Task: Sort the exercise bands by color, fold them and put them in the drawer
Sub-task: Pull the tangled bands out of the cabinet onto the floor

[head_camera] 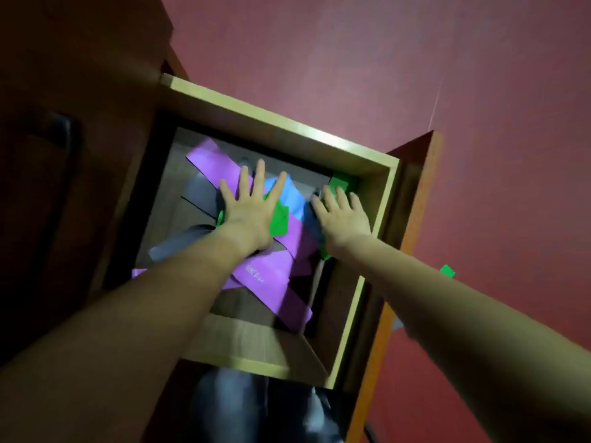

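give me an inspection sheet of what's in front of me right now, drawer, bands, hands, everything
Surface: open wooden drawer, pale rim, grey floor partly bare.
Job's things: purple bands, green bands, a blue band and grey bands lie crossed in one loose heap, unsorted, unfolded.
Clutter: small green piece outside the drawer, beyond the right forearm.
Hands: left hand flat, fingers spread, on the heap; right hand flat, open, near the drawer's far right corner. No grip on anything.
Cables: nothing seen.
Surroundings: red floor, dark cabinet.
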Demonstrator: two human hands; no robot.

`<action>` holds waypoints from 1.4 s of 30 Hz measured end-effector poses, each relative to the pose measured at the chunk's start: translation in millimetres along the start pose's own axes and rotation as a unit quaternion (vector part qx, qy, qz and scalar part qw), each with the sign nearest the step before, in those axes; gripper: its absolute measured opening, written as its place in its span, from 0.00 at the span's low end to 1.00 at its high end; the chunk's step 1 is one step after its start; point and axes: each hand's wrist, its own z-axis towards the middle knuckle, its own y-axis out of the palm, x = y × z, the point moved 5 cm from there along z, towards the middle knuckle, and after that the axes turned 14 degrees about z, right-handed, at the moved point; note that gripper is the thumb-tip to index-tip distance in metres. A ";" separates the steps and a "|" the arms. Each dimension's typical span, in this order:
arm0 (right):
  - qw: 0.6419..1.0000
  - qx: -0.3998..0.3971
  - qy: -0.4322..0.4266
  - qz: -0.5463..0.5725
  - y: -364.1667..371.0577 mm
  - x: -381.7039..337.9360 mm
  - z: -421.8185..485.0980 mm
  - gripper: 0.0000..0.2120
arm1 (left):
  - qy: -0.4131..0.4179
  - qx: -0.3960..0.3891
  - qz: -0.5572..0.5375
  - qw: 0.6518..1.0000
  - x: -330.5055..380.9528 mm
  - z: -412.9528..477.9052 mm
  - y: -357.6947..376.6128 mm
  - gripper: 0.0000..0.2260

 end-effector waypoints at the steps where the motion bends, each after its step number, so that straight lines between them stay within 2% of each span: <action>1: 1.000 -0.009 0.011 0.001 4.8 1.5 12.7 0.42 | -0.017 -0.024 0.005 1.000 -3.1 9.8 6.1 0.54; 4: 0.993 -0.018 0.049 0.103 10.6 4.5 32.9 0.48 | -0.031 -0.040 -0.011 0.999 -11.1 30.0 13.1 0.53; 7: 0.983 0.004 0.059 0.173 17.0 -1.4 34.5 0.45 | -0.023 -0.045 -0.027 0.998 -12.3 30.2 16.6 0.48; 9: 0.972 0.053 0.065 0.221 21.2 -1.8 24.2 0.39 | -0.018 -0.004 -0.041 0.999 -10.9 20.9 18.1 0.38; 12: 0.951 0.112 0.082 0.276 34.7 -7.2 1.1 0.23 | -0.019 0.052 -0.114 0.992 -13.3 -2.4 22.0 0.24; 15: 0.921 0.125 0.106 0.354 52.0 -16.9 -14.9 0.14 | -0.056 0.078 -0.262 0.960 -24.6 -24.5 27.0 0.17; 17: 0.879 0.116 0.136 0.442 61.6 -22.5 -23.8 0.12 | -0.095 0.082 -0.341 0.931 -31.8 -38.9 35.0 0.13; 19: 0.848 0.083 0.145 0.502 73.5 -35.3 -34.5 0.14 | -0.131 0.069 -0.409 0.900 -33.9 -59.2 53.0 0.16; 22: 0.837 0.057 0.147 0.524 88.5 -54.3 -48.1 0.28 | -0.245 0.045 -0.445 0.860 -39.0 -92.2 80.7 0.27; 24: 0.835 0.044 0.162 0.524 97.3 -61.3 -49.3 0.30 | -0.271 0.010 -0.394 0.878 -36.0 -103.0 91.6 0.32; 26: 0.827 0.016 0.172 0.535 102.9 -66.9 -47.0 0.26 | -0.268 -0.025 -0.336 0.903 -30.9 -103.9 94.3 0.34; 30: 0.803 0.003 0.175 0.570 104.1 -84.7 -44.9 0.17 | -0.283 -0.082 -0.318 0.901 -30.9 -92.0 94.6 0.37; 31: 0.787 0.009 0.178 0.591 103.8 -88.8 -45.0 0.14 | -0.281 -0.083 -0.327 0.898 -31.0 -88.7 94.1 0.36; 32: 0.749 0.018 0.193 0.634 103.6 -92.0 -44.7 0.09 | -0.279 -0.081 -0.338 0.895 -31.5 -86.6 92.6 0.35; 33: 0.690 0.030 0.214 0.691 104.0 -94.5 -42.6 0.07 | -0.279 -0.078 -0.363 0.886 -32.6 -85.3 93.2 0.34; 35: 0.559 0.044 0.249 0.790 103.9 -103.2 -34.0 0.14 | -0.297 -0.072 -0.460 0.834 -35.2 -86.1 98.9 0.32; 36: 0.528 0.045 0.252 0.810 101.8 -108.6 -29.1 0.15 | -0.313 -0.072 -0.518 0.793 -36.6 -87.8 103.2 0.31; 37: 0.524 0.038 0.249 0.814 98.9 -113.6 -24.4 0.15 | -0.328 -0.068 -0.574 0.747 -37.3 -90.3 105.6 0.30; 39: 0.538 0.023 0.218 0.814 90.3 -120.1 -16.2 0.15 | -0.347 -0.068 -0.652 0.670 -39.7 -94.3 110.1 0.24; 41: 0.554 0.021 0.195 0.809 86.9 -117.8 -14.6 0.16 | -0.340 -0.090 -0.703 0.618 -39.4 -94.9 109.7 0.16; 42: 0.556 0.029 0.198 0.807 87.8 -112.4 -16.5 0.14 | -0.334 -0.096 -0.714 0.608 -38.7 -94.4 108.4 0.14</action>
